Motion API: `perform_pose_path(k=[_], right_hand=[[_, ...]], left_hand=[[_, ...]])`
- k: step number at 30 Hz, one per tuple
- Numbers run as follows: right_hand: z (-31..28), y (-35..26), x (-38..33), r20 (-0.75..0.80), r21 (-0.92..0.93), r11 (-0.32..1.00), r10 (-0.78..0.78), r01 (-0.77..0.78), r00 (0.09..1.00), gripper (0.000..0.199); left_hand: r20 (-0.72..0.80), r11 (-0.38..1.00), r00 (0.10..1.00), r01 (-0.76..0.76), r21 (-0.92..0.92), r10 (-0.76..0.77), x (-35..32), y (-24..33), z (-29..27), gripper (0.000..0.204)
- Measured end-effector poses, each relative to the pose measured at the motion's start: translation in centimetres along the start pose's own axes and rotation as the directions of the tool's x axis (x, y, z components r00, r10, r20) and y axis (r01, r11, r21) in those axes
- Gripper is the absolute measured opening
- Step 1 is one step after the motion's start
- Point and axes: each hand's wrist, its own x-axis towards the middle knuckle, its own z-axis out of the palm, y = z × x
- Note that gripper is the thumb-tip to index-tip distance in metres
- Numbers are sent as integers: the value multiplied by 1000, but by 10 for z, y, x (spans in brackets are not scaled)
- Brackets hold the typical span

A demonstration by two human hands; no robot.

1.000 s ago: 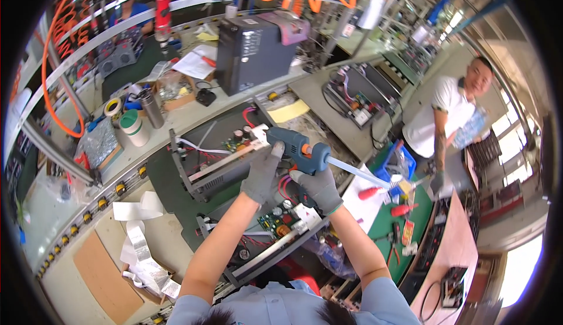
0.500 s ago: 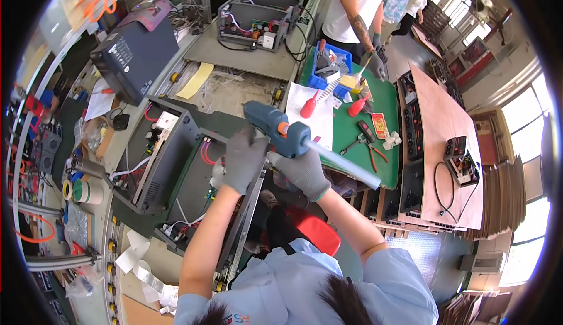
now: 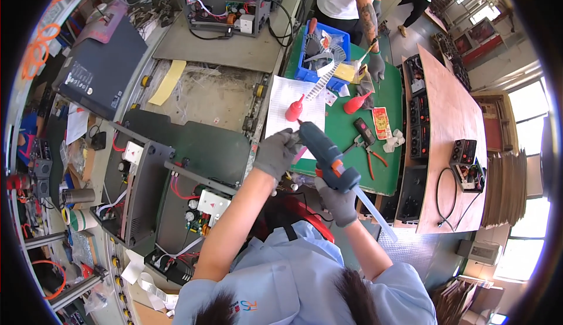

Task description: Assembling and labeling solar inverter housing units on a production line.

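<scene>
A blue-grey hot glue gun (image 3: 322, 148) slants across in front of me, its nozzle toward the far left. From its rear sticks a long translucent glue stick (image 3: 375, 215). My right hand (image 3: 338, 202), in a grey glove, is closed round the gun's handle. Beside the nozzle is my gloved left hand (image 3: 274, 156), fingers curled together; whatever they pinch, if anything, is hidden. A red squeeze bottle (image 3: 294, 110) stands on a white paper sheet (image 3: 278, 99) just beyond the nozzle. To the left lies an open electronics chassis (image 3: 202, 205) with wires and a white component.
A second open chassis (image 3: 138, 193) adjoins it; another (image 3: 229, 9) stands far off on a board. The green-topped table (image 3: 343, 131) bears a blue bin (image 3: 328, 37), red-handled pliers (image 3: 375, 159) and another red bottle (image 3: 356, 103). A co-worker's gloved hand (image 3: 376, 65) is over its far side.
Both hands and the glue gun have shifted from above the open chassis toward the table's paper sheet. The gun now points more steeply away from me. The view has turned somewhat.
</scene>
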Motion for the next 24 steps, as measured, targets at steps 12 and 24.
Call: perform_pose_path(k=[12,24], right_hand=[[70,203,142,-17,-235,972,22,-25,1000,35],[61,172,135,128,-212,970,149,-120,980,53]], left_hand=[[99,915,943,-334,228,319,-161,53,-49,38],[-370,385,208,-771,508,905,-399,40,-212,33]])
